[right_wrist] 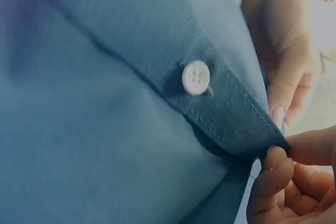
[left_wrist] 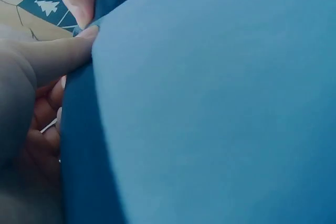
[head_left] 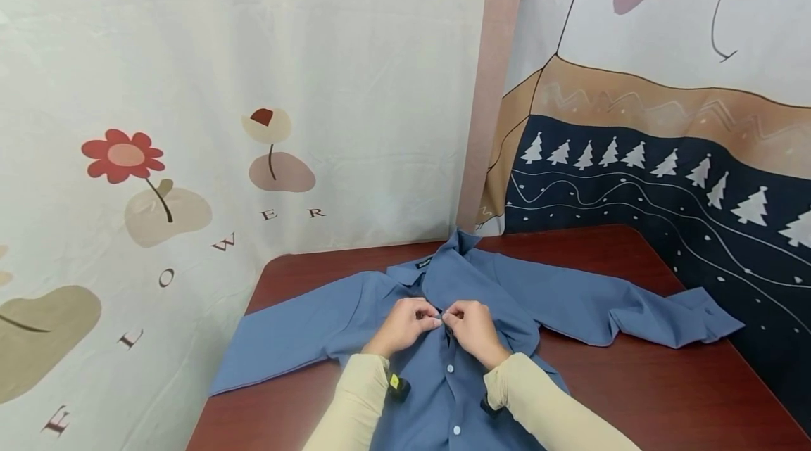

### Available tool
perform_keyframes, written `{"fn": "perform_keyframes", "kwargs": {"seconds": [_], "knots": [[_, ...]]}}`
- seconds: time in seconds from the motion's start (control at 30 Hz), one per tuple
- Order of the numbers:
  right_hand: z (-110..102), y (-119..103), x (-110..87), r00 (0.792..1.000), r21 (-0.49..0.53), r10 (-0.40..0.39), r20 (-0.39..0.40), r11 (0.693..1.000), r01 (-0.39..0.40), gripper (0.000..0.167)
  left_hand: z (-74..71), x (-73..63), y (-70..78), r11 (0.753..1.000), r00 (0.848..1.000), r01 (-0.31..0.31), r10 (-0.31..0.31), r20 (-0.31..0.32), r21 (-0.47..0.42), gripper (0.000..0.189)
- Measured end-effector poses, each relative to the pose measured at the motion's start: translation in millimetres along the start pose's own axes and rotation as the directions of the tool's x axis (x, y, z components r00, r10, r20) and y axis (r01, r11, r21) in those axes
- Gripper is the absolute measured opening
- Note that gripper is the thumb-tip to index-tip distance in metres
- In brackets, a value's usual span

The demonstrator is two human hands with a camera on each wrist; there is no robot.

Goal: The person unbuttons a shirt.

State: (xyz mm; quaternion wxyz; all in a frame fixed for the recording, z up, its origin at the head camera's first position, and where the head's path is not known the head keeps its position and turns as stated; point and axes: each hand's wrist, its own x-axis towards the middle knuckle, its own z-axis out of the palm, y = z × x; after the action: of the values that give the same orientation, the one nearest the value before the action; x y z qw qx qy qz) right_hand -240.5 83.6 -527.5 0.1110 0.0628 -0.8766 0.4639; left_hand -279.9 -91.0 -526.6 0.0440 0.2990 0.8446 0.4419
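Observation:
A blue long-sleeved shirt (head_left: 405, 373) lies face up, its sleeves spread to both sides. At the upper chest, my left hand (head_left: 408, 324) pinches the front edge between thumb and fingers. My right hand (head_left: 474, 328) pinches the placket right beside it, the fingertips of both hands nearly meeting. In the right wrist view, thumb and finger grip the stitched placket (right_wrist: 236, 114), below a white four-hole button (right_wrist: 196, 77). Further down the front, white buttons (head_left: 450, 369) show fastened in a line. The spot between the fingertips is hidden.
The reddish-brown table (head_left: 608, 395) carries the shirt. Its collar (head_left: 459, 243) stands raised near the far edge, and the right-hand sleeve's cuff (head_left: 709, 314) reaches the table's right edge. Printed curtains (head_left: 380, 85) hang behind and at the sides. Dark wrist cameras (head_left: 398, 386) sit at the cream sleeves.

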Motion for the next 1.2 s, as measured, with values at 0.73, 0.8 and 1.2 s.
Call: {"fn": "perform_keyframes", "kwargs": {"seconds": [0.73,0.8,1.2], "knots": [[-9.2,-0.3,12.1,0.921,0.509,0.318,0.225,0.768,-0.389,0.015,-0.8,2.9,-2.8,0.995,0.996,0.013,-0.022,-0.092,-0.103,0.008],[-12.3,-5.1,11.1,0.919,0.519,0.317,0.235,0.758,-0.394,0.015,-1.4,2.3,1.6,0.994,0.994,0.009,-0.021,-0.103,-0.11,0.008],[-8.3,0.4,12.8,0.903,0.571,0.323,0.282,0.7,-0.429,0.016,0.0,3.7,-5.4,0.996,0.994,0.002,-0.011,-0.105,-0.084,0.008]]}}
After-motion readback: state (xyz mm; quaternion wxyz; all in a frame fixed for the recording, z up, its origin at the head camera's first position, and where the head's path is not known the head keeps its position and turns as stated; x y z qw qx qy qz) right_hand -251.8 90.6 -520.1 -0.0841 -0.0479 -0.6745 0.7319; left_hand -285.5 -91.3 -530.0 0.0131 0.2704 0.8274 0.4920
